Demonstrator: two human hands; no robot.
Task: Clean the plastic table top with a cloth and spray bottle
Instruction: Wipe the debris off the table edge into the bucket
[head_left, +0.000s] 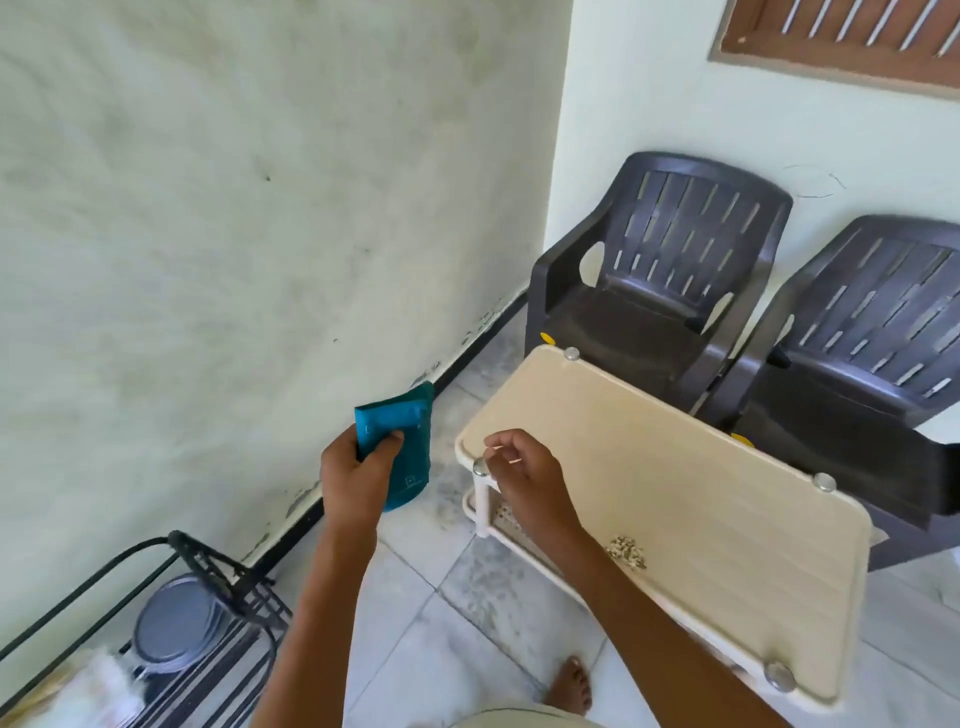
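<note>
Off the left corner of the counter (675, 493), over the floor tiles (415, 613): folded teal cloth (400, 436), gripped in the left hand (358, 475), thumb pressed across its face, lower end hanging free. Not touching the counter, just beside its rounded edge. Long axis of the cloth roughly up and down in the view.

To the right of that, right hand (519, 475) hovering over the same corner, beside a chrome cap (480, 467), fingers curled inward, thumb close to forefinger. Possibly pinching something thin and pale; too small to tell whether grasping or empty.

Beige plastic top, long axis running from that corner away to the right and toward the body. Small heap of crumbs (628, 553) farther along it, just right of the right forearm. Cloth therefore left of the surface to be wiped, a swing to the right needed to bring it on. Right hand nearer the top, yet the left hand carrying the cloth. No spray bottle anywhere in view. Wiping judged not yet begun.

Beneath the top, a perforated lower shelf (498, 514). Behind, two dark plastic chairs (665, 270) against a pale wall (260, 208). Lower left, a black metal rack (223, 582) holding round grey lids or plates. Bottom centre, a bare foot (571, 686) on the floor tiles.
</note>
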